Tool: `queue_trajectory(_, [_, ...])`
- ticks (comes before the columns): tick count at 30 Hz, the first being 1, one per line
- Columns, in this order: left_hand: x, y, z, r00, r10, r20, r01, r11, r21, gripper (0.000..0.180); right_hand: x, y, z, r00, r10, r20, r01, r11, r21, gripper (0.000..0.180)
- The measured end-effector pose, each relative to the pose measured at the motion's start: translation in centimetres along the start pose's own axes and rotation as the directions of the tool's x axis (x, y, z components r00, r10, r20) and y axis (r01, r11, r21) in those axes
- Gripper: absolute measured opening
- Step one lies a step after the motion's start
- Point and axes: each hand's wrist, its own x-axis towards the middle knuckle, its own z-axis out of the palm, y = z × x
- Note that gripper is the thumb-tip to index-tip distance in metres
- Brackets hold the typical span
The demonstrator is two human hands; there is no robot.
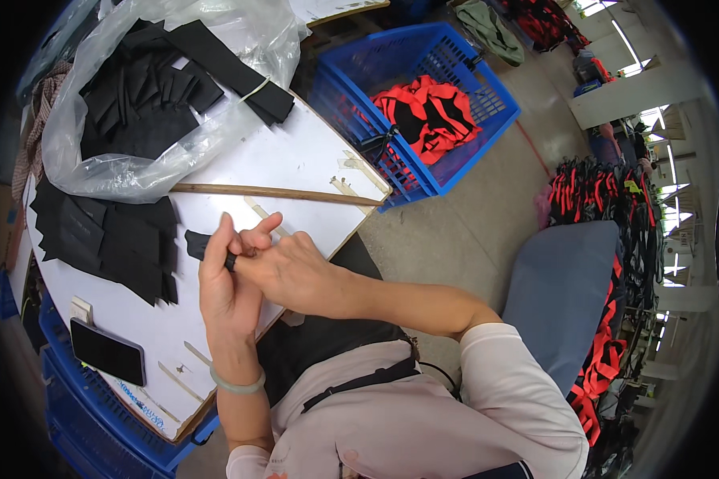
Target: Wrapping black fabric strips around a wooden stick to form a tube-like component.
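My left hand (230,291), with a pale bangle at its wrist, is raised over the near edge of the white table and closed on a small black fabric piece (196,244). One end of the piece sticks out to the left of the fingers, and another bit of black shows between the two hands. My right hand (291,275) crosses in from the right, its fingers closed at that same bit; its fingertips are partly hidden. Beyond the hands lie a wooden stick (280,192) and, to the left, a fanned stack of black fabric pieces (112,239).
A clear plastic bag (160,176) holds more black pieces. A phone (108,351) lies on the white table (168,359) at the near left. Beyond the right edge stands a blue crate (447,180) with red-and-black items (427,116). A grey padded surface (559,295) is at right.
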Motion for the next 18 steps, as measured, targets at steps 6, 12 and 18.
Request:
queue_trajectory(6, [0.0, 0.0, -0.7, 0.997, 0.072, -0.020, -0.072, 0.997, -0.040, 0.039, -1.7, -0.9, -0.1, 0.966, 0.110, 0.234, -0.103, 0.994, -0.041, 0.025])
queue_trajectory(12, [-0.1, 1.9, 0.3, 0.983, 0.177, 0.042, -0.178, 0.984, 0.024, 0.036, 1.5, 0.0, 0.7, 0.988, 0.014, 0.157, -0.011, 1.000, -0.016, 0.011])
queue_trajectory(18, [0.2, 7.8, -2.8, 0.976, 0.186, -0.114, -0.214, 0.920, -0.329, 0.038, 0.8, 2.5, -2.0, 0.967, 0.064, -0.248, -0.097, 0.988, -0.122, 0.032])
